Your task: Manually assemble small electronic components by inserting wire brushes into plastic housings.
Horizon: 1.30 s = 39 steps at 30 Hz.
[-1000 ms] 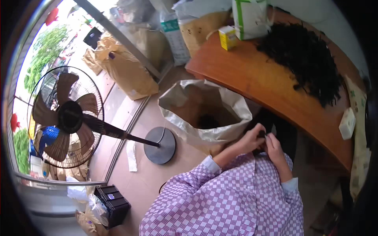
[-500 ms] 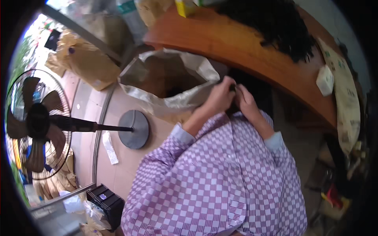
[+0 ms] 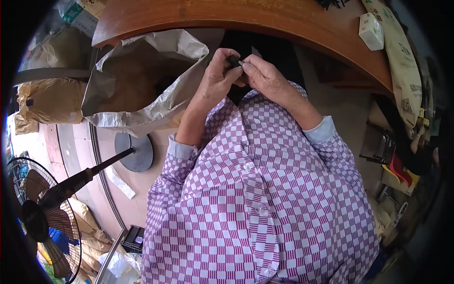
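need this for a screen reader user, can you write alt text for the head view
Seen from above, a person in a purple checked shirt pinches a small dark object between left hand and right hand, beside an open paper sack and a curved wooden table.

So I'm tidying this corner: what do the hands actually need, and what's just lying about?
In use:
left hand
right hand
small dark piece pinched between both
open paper sack beside them

Lying about:
standing fan
white box on wooden table
brown bags
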Available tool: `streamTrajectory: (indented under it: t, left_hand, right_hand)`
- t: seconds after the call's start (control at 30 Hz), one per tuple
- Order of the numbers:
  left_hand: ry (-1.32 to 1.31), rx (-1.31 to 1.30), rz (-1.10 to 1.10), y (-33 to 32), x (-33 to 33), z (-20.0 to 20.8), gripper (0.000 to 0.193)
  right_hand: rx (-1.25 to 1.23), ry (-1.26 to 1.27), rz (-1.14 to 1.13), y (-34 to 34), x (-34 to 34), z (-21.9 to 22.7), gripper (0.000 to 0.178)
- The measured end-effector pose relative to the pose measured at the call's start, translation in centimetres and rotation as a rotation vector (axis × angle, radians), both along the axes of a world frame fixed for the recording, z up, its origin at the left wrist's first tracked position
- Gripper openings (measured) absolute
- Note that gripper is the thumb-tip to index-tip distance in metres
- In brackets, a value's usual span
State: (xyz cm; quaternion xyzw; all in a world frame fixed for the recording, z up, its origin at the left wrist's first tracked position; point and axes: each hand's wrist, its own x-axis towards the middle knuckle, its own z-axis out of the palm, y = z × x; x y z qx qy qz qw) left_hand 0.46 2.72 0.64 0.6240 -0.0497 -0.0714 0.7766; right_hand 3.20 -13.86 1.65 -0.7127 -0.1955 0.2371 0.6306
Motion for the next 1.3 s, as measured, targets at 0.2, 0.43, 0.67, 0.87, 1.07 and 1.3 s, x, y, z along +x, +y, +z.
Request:
streamTrajectory:
  t: [0.2,0.43,0.67,0.87,1.07,1.3]
  left_hand:
    - [-0.032,0.071,0.015,0.3,0.0,-0.1,0.023]
    - [-0.197,0.532,0.186,-0.4,0.3,0.9,0.027]
    - [-0.189,0.636,0.330,1.5,1.0,2.9,0.026]
    - [-0.101,1.200,0.434,8.0,0.1,6.1,0.026]
    - [-0.206,1.100,0.464,5.7,2.7,7.4,0.042]
    - [-0.356,0.861,0.266,-2.2,10.3,8.7,0.057]
  right_hand:
    - [-0.109,-0.126,-0.025,0.8,-0.2,0.1,0.019]
    - [-0.151,-0.301,-0.134,1.8,0.2,-0.3,0.016]
    - [-0.018,-0.132,-0.052,3.6,1.9,2.7,0.020]
    - [-0.345,-0.639,-0.298,-2.7,9.7,6.4,0.022]
    - [-1.011,-0.882,-0.480,-7.8,19.0,5.8,0.029]
    - [-0.754,-0.771,-0.461,-8.8,20.2,4.1,0.024]
